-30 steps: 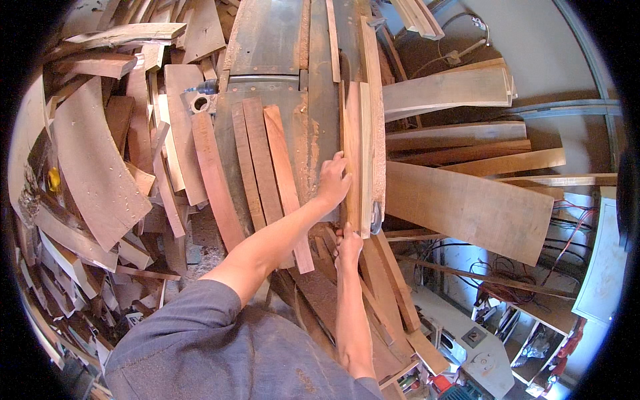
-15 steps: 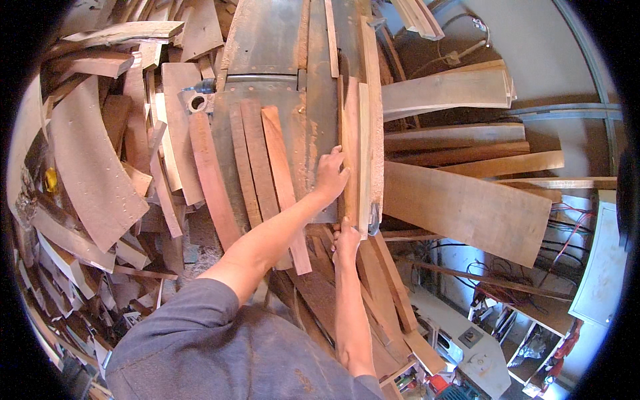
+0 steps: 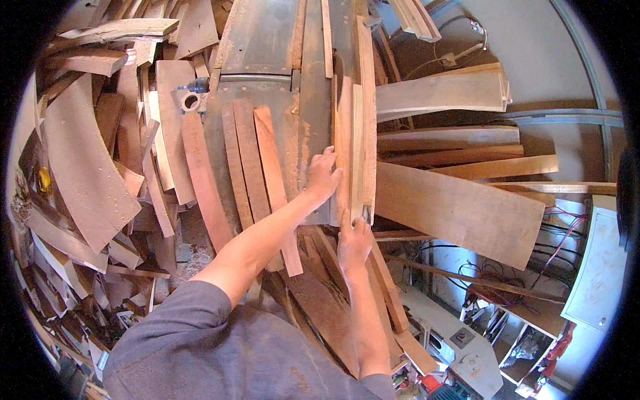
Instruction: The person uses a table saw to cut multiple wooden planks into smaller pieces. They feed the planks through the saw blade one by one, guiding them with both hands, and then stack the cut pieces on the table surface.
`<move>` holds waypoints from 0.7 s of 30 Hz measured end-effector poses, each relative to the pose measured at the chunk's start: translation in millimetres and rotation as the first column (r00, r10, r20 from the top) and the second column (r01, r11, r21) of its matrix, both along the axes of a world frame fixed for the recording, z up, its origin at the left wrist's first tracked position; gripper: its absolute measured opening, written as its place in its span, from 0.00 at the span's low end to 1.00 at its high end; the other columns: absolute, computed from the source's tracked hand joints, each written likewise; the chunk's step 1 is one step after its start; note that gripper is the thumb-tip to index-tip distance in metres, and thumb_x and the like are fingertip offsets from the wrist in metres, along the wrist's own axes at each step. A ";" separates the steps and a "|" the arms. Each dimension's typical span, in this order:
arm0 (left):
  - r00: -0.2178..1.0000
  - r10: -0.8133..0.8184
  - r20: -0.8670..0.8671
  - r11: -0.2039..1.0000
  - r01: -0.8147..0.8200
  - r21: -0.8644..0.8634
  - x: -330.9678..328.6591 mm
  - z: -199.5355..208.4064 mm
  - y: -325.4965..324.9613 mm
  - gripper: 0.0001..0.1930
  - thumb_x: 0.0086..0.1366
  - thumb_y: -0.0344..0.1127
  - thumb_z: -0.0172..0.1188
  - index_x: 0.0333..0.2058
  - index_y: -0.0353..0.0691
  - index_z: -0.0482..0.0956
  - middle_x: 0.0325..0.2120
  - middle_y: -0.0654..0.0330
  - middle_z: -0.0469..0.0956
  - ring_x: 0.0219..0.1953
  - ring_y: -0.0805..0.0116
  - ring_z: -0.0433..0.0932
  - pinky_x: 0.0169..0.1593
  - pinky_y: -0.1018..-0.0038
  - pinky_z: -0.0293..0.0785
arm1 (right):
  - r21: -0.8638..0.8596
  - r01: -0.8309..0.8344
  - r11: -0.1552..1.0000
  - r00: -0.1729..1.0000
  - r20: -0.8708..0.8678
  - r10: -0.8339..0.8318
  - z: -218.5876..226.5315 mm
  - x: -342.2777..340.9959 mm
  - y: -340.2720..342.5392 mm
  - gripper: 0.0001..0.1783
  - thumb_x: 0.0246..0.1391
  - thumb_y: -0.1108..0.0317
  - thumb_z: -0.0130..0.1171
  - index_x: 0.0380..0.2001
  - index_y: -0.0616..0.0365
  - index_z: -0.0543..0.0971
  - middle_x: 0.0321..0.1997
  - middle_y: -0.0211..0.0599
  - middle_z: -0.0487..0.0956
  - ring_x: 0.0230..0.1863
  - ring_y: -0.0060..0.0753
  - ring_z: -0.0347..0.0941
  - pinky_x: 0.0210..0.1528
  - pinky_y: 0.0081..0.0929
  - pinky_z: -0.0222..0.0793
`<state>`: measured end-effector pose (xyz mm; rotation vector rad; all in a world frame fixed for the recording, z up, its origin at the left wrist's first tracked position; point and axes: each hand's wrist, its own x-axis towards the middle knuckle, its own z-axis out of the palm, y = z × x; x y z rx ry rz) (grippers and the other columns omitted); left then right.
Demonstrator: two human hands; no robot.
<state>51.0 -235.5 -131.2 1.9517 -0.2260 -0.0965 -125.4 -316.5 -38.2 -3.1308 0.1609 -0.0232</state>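
Observation:
A long reddish wooden strip [image 3: 343,137] lies lengthwise on the metal machine table [image 3: 316,100], beside a paler strip [image 3: 357,133] along the wooden fence [image 3: 366,87]. My left hand [image 3: 325,175] presses on the strip's left side, its fingers bent and close together. At the near end, my right hand [image 3: 355,241] is closed around the strip's end, thumb on the left; its grip is partly hidden. A thin dark blade-like edge [image 3: 337,65] shows beside the strip's far end. Several loose wooden strips [image 3: 241,153] lie on the table left of my left hand.
Offcuts and curved boards [image 3: 90,160] pile up at the left. Wide boards [image 3: 460,210] stick out at the right, near tangled cables [image 3: 493,283] and a pale cabinet [image 3: 593,260]. More planks [image 3: 317,303] lie below the table's near edge.
My right hand has shifted slightly right at the strip's near end, its fingers now farther over toward the fence. My left hand stays against the strip's side. The whole view has shifted a little.

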 end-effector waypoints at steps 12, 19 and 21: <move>1.000 0.002 -0.016 1.000 -0.002 0.002 0.2 -0.4 -1.0 0.25 0.57 0.31 0.65 0.54 0.28 0.77 0.64 0.44 0.72 0.57 0.44 0.73 0.64 0.56 0.67 | -0.068 -0.234 0.970 0.969 -0.096 0.227 -5.8 38.7 -28.5 0.28 0.55 0.71 0.57 0.60 0.65 0.75 0.41 0.43 0.78 0.42 0.44 0.76 0.40 0.42 0.71; 1.000 -0.028 -0.003 0.999 0.029 0.019 10.5 10.7 1.8 0.23 0.57 0.30 0.65 0.53 0.29 0.78 0.64 0.45 0.72 0.56 0.42 0.73 0.64 0.56 0.68 | -0.097 -0.194 0.976 0.978 -0.094 0.185 -3.0 50.4 -21.5 0.30 0.50 0.74 0.60 0.59 0.65 0.76 0.42 0.42 0.78 0.46 0.44 0.77 0.43 0.39 0.74; 0.999 -0.036 0.003 0.997 0.035 0.063 15.0 18.9 4.9 0.21 0.56 0.28 0.65 0.50 0.31 0.79 0.62 0.46 0.73 0.55 0.43 0.72 0.63 0.57 0.69 | -0.101 -0.192 0.976 0.979 -0.091 0.183 -1.7 54.1 -18.9 0.30 0.49 0.74 0.60 0.59 0.64 0.76 0.42 0.42 0.78 0.46 0.44 0.77 0.44 0.39 0.74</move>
